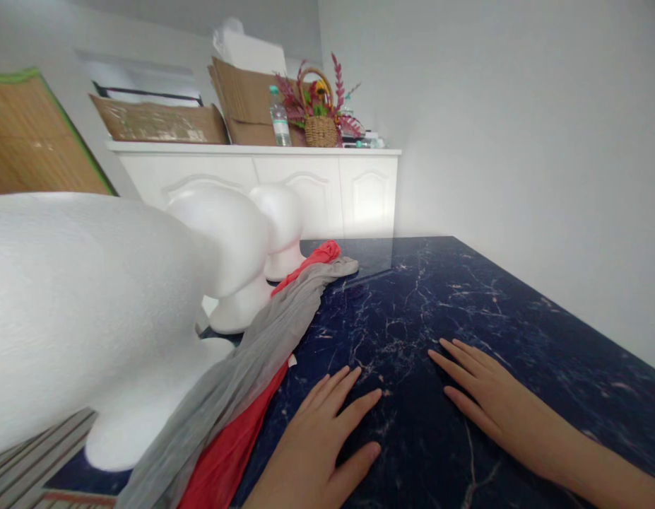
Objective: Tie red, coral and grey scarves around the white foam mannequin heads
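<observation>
"Mannequin heads (102, 283), three white ones, run in a row from the left edge back toward a white cabinet (324, 191). What lies next to them?"

"Gauzy gray cloth (226, 382), stretched lengthwise beside their bases, with red cloth (234, 452) showing under its near right edge and again along its far left side."

"Is either cloth in the left hand (321, 438)?"

"Neither. That hand is just right of the red cloth, palm down, fingers loosely spread, thumb well out, gripping nothing. Whether it presses on the dark blue marble-patterned tabletop (412, 304), I can't tell."

"And the right hand (478, 378)?"

"Farther right, also palm down over the tabletop, its fingers pointing left and slightly parted. It holds nothing either, and both cloths lie well apart from it, beyond the left hand."
</observation>
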{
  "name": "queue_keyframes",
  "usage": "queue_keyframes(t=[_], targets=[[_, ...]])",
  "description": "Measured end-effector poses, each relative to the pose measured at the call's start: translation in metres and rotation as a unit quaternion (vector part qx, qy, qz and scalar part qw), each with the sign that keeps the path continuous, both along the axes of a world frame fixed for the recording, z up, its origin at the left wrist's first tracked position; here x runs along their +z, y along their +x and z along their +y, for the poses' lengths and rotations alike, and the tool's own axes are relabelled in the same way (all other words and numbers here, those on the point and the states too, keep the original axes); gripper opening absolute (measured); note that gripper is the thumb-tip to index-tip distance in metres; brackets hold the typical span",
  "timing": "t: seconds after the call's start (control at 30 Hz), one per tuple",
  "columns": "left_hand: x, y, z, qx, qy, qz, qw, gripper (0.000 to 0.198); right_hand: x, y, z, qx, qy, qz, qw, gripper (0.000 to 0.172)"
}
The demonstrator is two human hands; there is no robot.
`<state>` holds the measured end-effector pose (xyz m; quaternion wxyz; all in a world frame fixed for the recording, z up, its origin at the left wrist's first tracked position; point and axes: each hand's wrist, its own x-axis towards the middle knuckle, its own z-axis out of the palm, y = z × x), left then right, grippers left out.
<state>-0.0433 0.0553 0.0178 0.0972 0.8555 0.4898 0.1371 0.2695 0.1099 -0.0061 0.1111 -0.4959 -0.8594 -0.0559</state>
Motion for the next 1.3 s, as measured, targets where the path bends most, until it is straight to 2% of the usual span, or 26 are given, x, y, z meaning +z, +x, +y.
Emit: queue_keyframes(t=[0.47, 0.67, 0.9, 1.17, 1.3], targets=[[-0.001, 0.003, 0.0, 0.032, -0.003, -0.024, 0.999, 0.049, 0.0, 0.001, -0.002, 0.003, 0.021, 0.016, 1.0, 0.054], [-0.007, 0.001, 0.005, 0.002, 0.027, 0.0, 1.0, 0.049, 0.004, -0.001, -0.004, -0.011, 0.007, 0.037, 0.999, 0.051], [-0.014, -0.002, 0.01, -0.023, 0.145, 0.039, 0.988, 0.048, 0.012, -0.003, -0.006, -0.03, -0.032, 0.03, 0.999, 0.051], [-0.019, -0.003, 0.014, -0.044, 0.302, 0.056, 0.951, 0.043, 0.019, -0.006, -0.006, -0.039, -0.062, 0.04, 0.997, 0.051], [-0.028, -0.005, 0.02, -0.065, 0.353, 0.042, 0.932, 0.036, 0.02, -0.007, -0.007, -0.034, -0.074, 0.054, 0.995, 0.052]])
